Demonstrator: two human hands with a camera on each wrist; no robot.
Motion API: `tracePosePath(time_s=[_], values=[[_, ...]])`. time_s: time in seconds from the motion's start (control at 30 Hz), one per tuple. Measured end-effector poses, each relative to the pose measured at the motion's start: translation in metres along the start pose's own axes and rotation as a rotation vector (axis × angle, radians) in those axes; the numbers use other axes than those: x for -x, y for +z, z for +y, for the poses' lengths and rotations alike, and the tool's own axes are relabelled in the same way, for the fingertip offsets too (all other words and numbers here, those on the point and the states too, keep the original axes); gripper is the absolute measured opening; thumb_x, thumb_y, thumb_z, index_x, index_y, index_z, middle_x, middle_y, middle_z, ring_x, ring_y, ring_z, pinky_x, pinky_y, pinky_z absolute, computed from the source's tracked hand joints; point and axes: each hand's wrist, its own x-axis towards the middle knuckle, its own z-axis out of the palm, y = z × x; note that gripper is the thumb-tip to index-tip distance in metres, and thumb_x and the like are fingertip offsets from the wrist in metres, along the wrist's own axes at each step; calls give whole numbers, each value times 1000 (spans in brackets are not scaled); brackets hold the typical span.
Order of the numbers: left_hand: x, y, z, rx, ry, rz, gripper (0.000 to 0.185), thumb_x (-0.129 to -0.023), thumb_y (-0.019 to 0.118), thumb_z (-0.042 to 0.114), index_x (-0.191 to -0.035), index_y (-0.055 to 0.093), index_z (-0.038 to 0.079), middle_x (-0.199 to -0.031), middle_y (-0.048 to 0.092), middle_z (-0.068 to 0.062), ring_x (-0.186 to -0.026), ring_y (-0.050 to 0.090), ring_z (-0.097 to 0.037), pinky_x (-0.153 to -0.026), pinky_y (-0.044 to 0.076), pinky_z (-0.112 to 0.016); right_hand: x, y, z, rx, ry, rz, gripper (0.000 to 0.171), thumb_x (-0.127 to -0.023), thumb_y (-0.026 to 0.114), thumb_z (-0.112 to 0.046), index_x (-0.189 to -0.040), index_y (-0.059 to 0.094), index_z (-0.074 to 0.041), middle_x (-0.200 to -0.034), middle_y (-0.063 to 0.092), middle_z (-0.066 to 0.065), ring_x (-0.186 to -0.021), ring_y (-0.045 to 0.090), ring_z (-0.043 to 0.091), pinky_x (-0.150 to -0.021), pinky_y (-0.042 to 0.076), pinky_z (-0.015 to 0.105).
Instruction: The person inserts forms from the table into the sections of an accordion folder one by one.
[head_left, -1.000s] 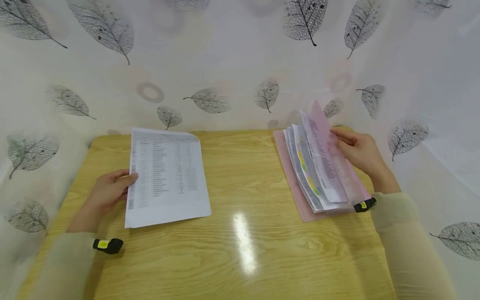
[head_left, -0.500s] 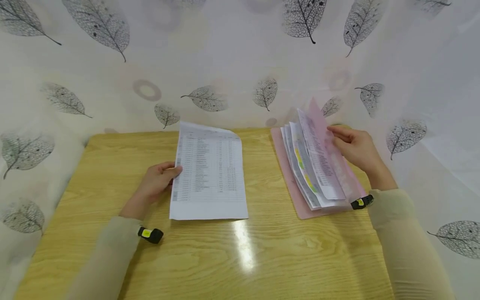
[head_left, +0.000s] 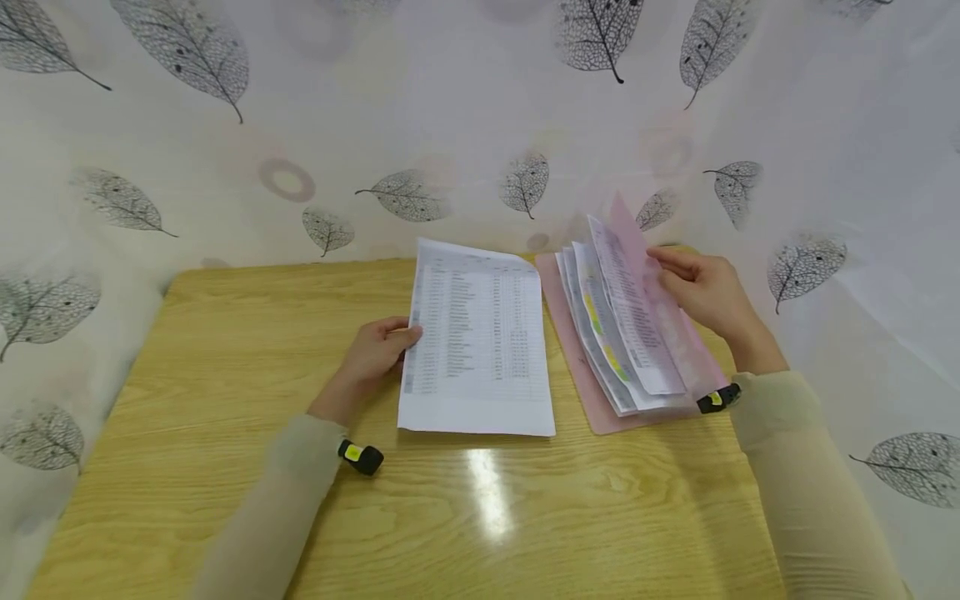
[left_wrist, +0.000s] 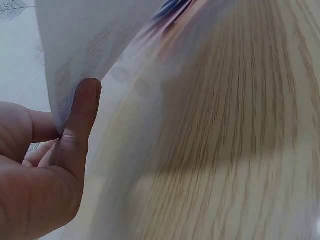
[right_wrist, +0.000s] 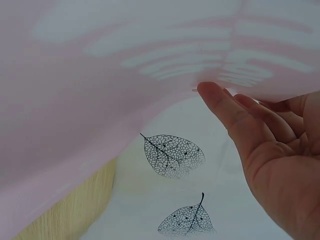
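The sheet lay at the middle of the table, toward its far edge, with its right edge just beside the folder. The left hand gripped the sheet at its left edge, thumb on top and the other fingers curled beneath. The folder lay to the right of the sheet, near the far right corner of the table. Its cover and several pages stood raised and fanned. The right hand was on the right side of the folder, its fingers bent around the raised cover and holding it up. The head view showed both hands, the printed columns on the sheet and the coloured marks on the folder pages. It also showed the black-and-yellow wrist units and the leaf-patterned cloth behind the table. The left wrist view showed the thumb pressed against the sheet from close range, with the wood grain blurred beyond. The right wrist view showed the underside of the translucent pink cover, with print showing through it. The fingertips touched its lower edge, above the cloth.
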Motion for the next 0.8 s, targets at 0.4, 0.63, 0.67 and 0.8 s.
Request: tracePosePath(time_s=[0.4,0.63,0.67,0.8], values=[[-13,37,0,89,-22,12,40,-108,62,17,-142,60,-3,-121,75,-22,-83,76,-14,-68,63,-25,2,-4,0,21,28,-31,43,-108,55,-22,-147,61,-5,-152,58,19,-101,54,-24,-79,48,1],[-13,44,-1,155,-11,51,41,-106,63,12,-143,58,-7,-108,77,-15,-77,74,-11,-64,62,-24,3,-5,-1,20,33,-22,44,-107,55,-22,-147,61,-5,-152,58,20,-101,53,-25,-79,48,0],[-14,44,-2,162,-7,57,42,-106,63,12,-143,58,-7,-107,77,-15,-76,74,-11,-64,62,-24,3,-5,0,18,34,-21,43,-107,55,-22,-147,61,-6,-152,58,20,-101,53,-25,-79,48,0],[-15,41,-4,190,9,84,43,-106,64,13,-144,57,-5,-108,77,-14,-77,74,-11,-65,63,-25,2,-5,2,22,29,-9,43,-107,54,-22,-146,62,-6,-152,58,20,-103,56,-22,-80,47,0]])
